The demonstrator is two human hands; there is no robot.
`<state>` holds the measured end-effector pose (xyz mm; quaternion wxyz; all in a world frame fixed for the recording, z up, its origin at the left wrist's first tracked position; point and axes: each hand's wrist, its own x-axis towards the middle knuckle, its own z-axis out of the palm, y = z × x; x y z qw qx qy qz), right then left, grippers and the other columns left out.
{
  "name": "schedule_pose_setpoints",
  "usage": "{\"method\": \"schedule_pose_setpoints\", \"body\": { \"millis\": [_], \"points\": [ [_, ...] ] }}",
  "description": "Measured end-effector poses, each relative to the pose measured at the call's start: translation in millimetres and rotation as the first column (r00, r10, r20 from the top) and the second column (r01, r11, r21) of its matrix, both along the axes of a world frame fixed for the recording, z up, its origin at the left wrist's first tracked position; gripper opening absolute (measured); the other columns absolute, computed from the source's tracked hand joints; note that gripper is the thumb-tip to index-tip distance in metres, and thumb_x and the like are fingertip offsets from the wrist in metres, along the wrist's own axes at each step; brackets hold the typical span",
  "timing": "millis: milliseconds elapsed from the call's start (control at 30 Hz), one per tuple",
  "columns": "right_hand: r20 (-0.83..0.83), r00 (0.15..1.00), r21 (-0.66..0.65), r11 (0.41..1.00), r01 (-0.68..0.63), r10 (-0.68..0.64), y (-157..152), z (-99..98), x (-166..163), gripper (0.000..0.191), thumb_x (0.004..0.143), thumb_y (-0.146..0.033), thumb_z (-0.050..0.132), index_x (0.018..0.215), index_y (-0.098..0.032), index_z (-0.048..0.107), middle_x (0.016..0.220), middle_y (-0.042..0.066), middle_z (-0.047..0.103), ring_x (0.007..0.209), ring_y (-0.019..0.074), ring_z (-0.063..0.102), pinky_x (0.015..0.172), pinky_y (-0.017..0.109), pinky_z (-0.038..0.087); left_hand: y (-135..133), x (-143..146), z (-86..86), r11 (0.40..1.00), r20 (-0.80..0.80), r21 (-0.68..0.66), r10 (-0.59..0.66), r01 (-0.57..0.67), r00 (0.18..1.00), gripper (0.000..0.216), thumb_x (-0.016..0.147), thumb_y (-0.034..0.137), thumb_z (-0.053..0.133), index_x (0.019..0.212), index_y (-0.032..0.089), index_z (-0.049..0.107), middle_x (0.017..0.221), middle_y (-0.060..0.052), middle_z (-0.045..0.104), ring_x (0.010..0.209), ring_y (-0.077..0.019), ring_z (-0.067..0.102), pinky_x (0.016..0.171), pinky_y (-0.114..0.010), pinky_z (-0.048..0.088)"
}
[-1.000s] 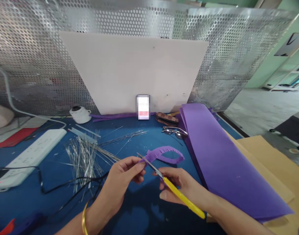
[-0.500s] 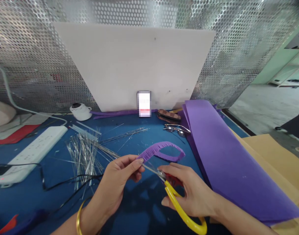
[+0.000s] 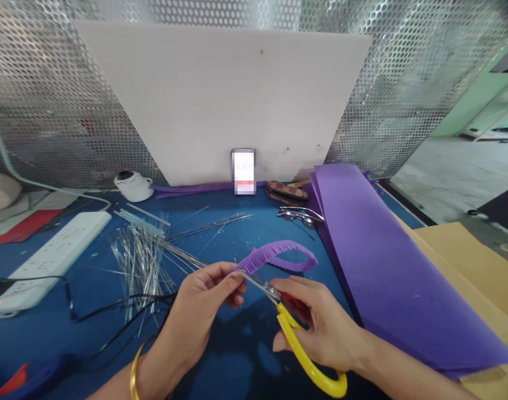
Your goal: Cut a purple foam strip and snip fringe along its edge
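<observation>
Pinched between the thumb and fingers of my left hand (image 3: 214,291) is one end of a purple paper strip (image 3: 274,250). Small cuts run along the strip's edge, and it curls in a loop to the right above the table. My right hand (image 3: 316,316) grips a pair of scissors (image 3: 301,355) with yellow handles; something red shows under the fingers. The scissor blades point up and left, and their tips meet the strip right beside my left thumb. How far the blades are apart is hard to make out.
Thin metal wires (image 3: 143,272) and a white power strip (image 3: 58,258) with black cable lie left. Folded purple paper (image 3: 382,261) and brown paper (image 3: 466,266) cover the right. Eyeglasses (image 3: 299,215), a checkered pouch (image 3: 287,192), a phone (image 3: 244,172) and a white cup-like object (image 3: 132,186) stand behind.
The scissor blades have shifted slightly up and left, now lying against the strip by my left thumb. The camera view has tipped a little. Both hands keep their grips.
</observation>
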<state>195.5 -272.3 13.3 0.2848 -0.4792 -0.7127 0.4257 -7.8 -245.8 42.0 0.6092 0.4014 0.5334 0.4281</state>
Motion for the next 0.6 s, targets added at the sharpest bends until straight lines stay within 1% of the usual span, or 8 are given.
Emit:
{"method": "schedule_pose_setpoints", "body": {
  "millis": [167,267,467,600],
  "points": [
    [-0.04,0.999,-0.022,1.0,0.003,-0.004,-1.1,-1.3,-2.0,0.047,0.067,-0.046,0.084,0.102,-0.02,0.067,0.074,-0.002,0.048,0.06,0.0126,0.039,0.05,0.023,0.031,-0.2,0.1,-1.9,1.0,0.0,-0.006,-0.002,0.002,1.0,0.019,0.069,0.035,0.078,0.067,0.017,0.071,0.06,0.001,0.066,0.053,-0.0102,0.055,0.052,-0.019,0.044],
    [-0.044,0.999,-0.036,0.999,0.014,-0.015,-1.6,-1.7,-2.9,0.044,0.066,-0.043,0.085,0.1,-0.02,0.067,0.073,-0.002,0.048,0.061,0.0129,0.039,0.051,0.023,0.032,-0.2,-0.4,-2.6,1.0,0.006,-0.011,0.008,-0.008,1.0,0.018,0.069,0.034,0.079,0.066,0.018,0.071,0.06,0.002,0.066,0.053,-0.0099,0.055,0.052,-0.019,0.044],
    [-0.068,0.997,-0.035,0.999,0.028,-0.03,-1.9,-3.6,-3.4,0.044,0.067,-0.036,0.085,0.106,-0.023,0.068,0.075,-0.003,0.05,0.061,0.0125,0.04,0.051,0.023,0.033,-0.3,-2.0,-3.4,1.0,0.015,-0.006,0.004,-0.004,1.0,0.018,0.07,0.034,0.079,0.067,0.018,0.071,0.061,0.002,0.067,0.054,-0.0098,0.056,0.053,-0.019,0.045],
    [-0.06,0.997,-0.011,0.999,0.039,-0.04,-1.9,-3.3,-4.4,0.039,0.067,-0.034,0.084,0.101,-0.021,0.069,0.072,-0.003,0.048,0.059,0.0117,0.039,0.05,0.023,0.031,0.0,-1.6,-2.2,1.0,0.014,-0.004,0.016,-0.016,1.0,0.019,0.07,0.034,0.079,0.067,0.017,0.071,0.061,0.001,0.066,0.053,-0.0103,0.055,0.052,-0.019,0.045]
  ]
}}
